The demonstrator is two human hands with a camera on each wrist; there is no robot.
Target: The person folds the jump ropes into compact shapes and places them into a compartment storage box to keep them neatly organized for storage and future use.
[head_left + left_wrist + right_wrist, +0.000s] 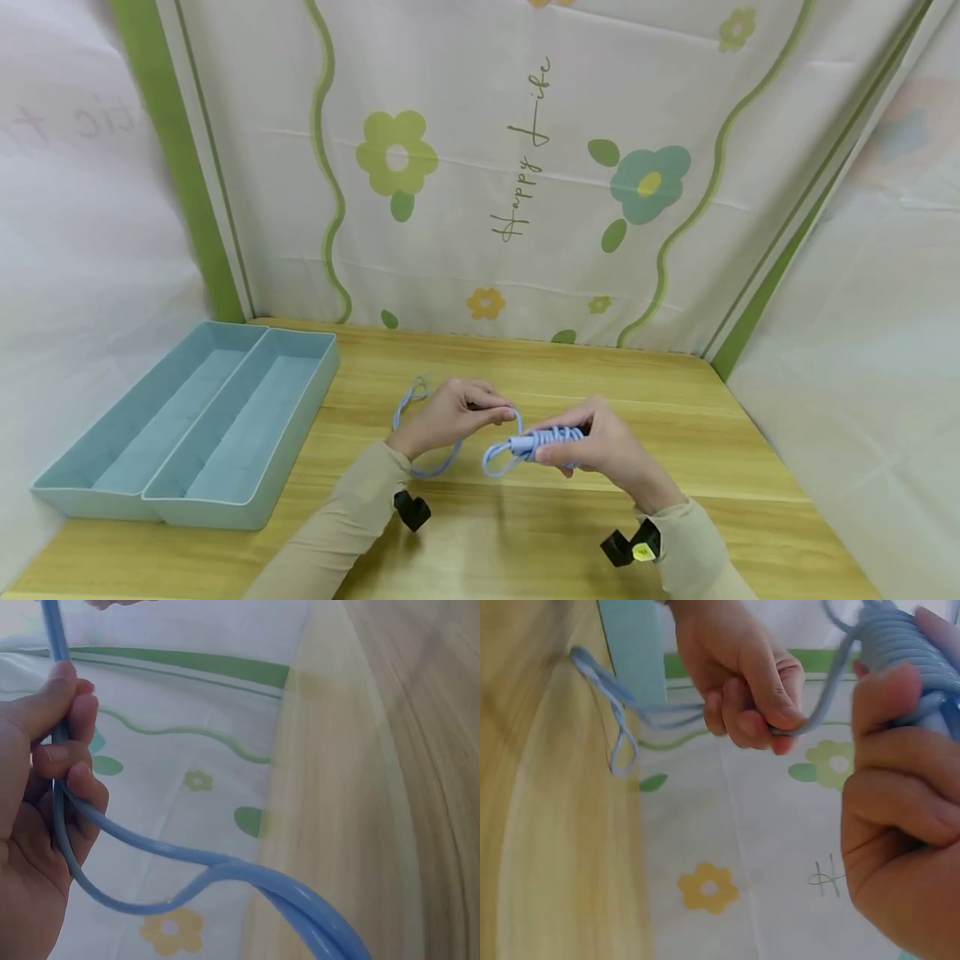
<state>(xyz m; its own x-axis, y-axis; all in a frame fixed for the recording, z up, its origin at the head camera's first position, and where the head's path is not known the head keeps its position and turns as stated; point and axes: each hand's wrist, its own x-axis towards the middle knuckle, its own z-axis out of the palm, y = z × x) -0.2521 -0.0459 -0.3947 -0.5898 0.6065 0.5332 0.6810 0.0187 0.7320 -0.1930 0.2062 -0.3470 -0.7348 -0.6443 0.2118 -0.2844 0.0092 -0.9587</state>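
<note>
- A printed curtain [457, 250] with flowers and "Happy Life" lettering backs a wood-grain table [750, 467], seemingly hung to screen off the workspace.
- Two pale-blue trays [201, 513] stand side by side at the table's left, long sides together, well apart from the hands; that probably leaves elbow room.
- The blue cord [448, 461] is partly wound into a coiled bundle [557, 436] above the table, in front of the person.
- The right hand [613, 450] grips that bundle, thumb on the near side, presumably so the turns stay packed. A small loop sticks out past a smooth pale piece at its left end (a handle or a collar, I cannot tell which).
- The left hand [456, 408] pinches the cord between thumb and fingers just beside the bundle, likely to control the strand running between the hands.
- Beyond the pinch, two strands trail loosely past the left wrist, perhaps to let them follow freely; whether they touch the table is unclear.
</note>
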